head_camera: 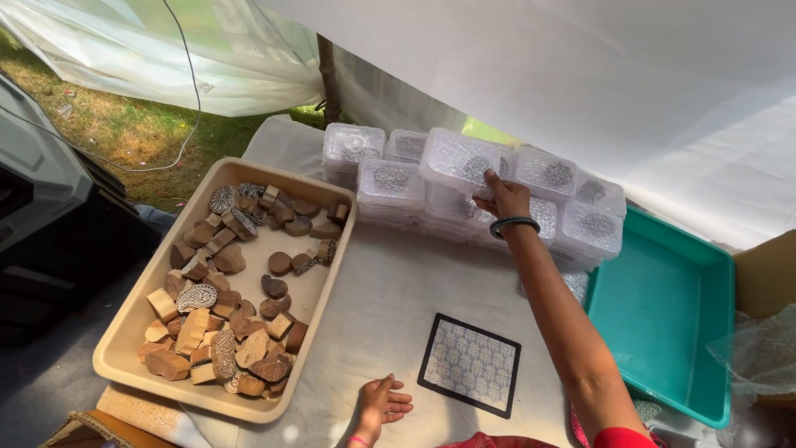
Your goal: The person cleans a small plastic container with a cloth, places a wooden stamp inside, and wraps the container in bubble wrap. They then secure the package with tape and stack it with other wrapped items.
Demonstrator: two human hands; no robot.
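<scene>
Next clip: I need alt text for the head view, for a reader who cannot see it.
The right hand grips a clear plastic box atop stacked boxes on a white cloth, while the left hand rests flat on the cloth near a patterned black-edged tile. A beige tray of wooden blocks sits left, a teal tray right.

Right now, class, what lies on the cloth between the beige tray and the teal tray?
In the head view, a black-framed patterned tile lies between beige tray and teal tray.
</scene>
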